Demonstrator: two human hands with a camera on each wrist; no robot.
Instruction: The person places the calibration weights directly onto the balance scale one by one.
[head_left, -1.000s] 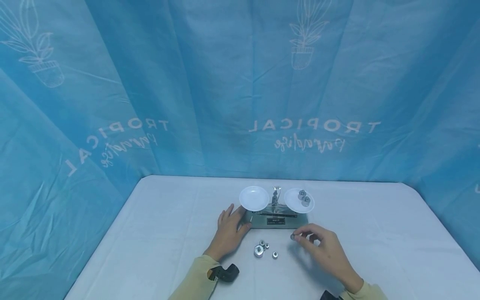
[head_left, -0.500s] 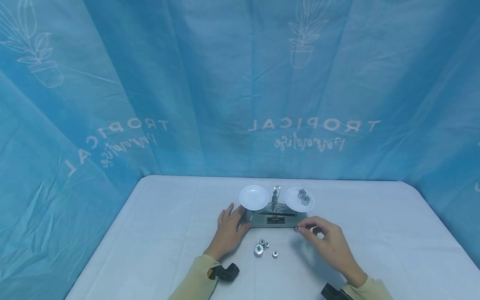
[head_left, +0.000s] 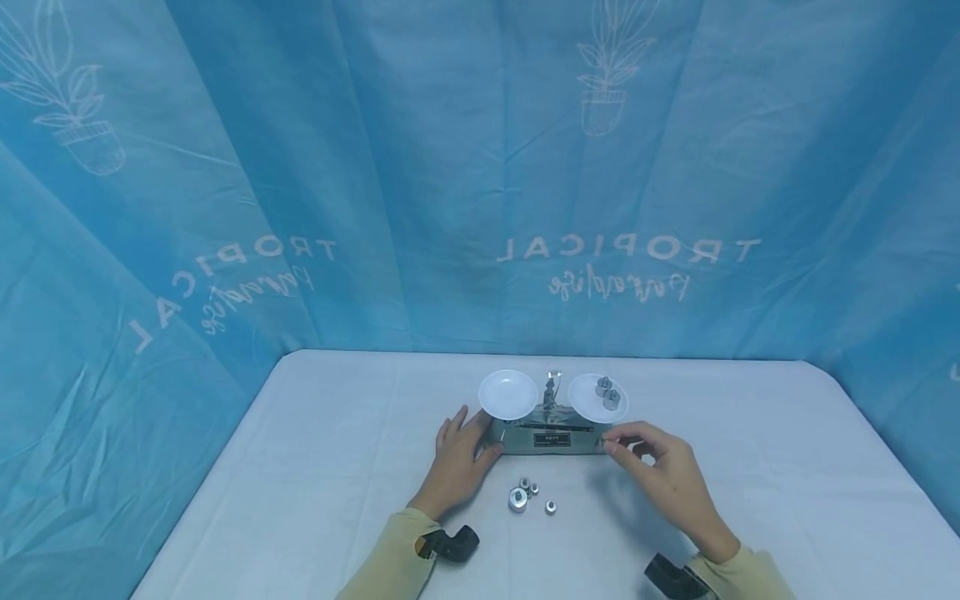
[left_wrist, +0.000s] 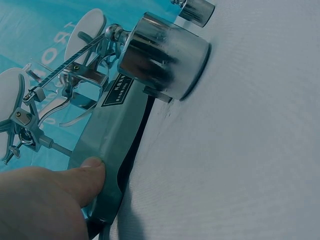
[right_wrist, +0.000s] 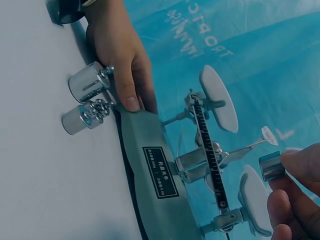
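One blue curtain printed with plants and lettering hangs behind and around one white counter. On the counter stands one balance scale with a grey base and two white pans: the left pan carries nothing, while the right pan carries two metal weights side by side.

There are two hands, both in pale yellow sleeves. The left hand lies with fingers straight and relaxed against the left end of the scale's base; the left wrist view shows its thumb pressing on the edge of the grey base. The right hand sits at the right end of the scale, just below the right pan, with thumb and forefinger pinched round one small metal weight; the right wrist view shows that small cylinder held close beside the beam and near the pan, not touching either.

On the counter in front of the scale, between the two hands, lies a loose cluster of weights: I count four, one large, two small ones touching it, and one small one set a little apart to the right. From the head view they are tiny, so the count of the smallest is uncertain.
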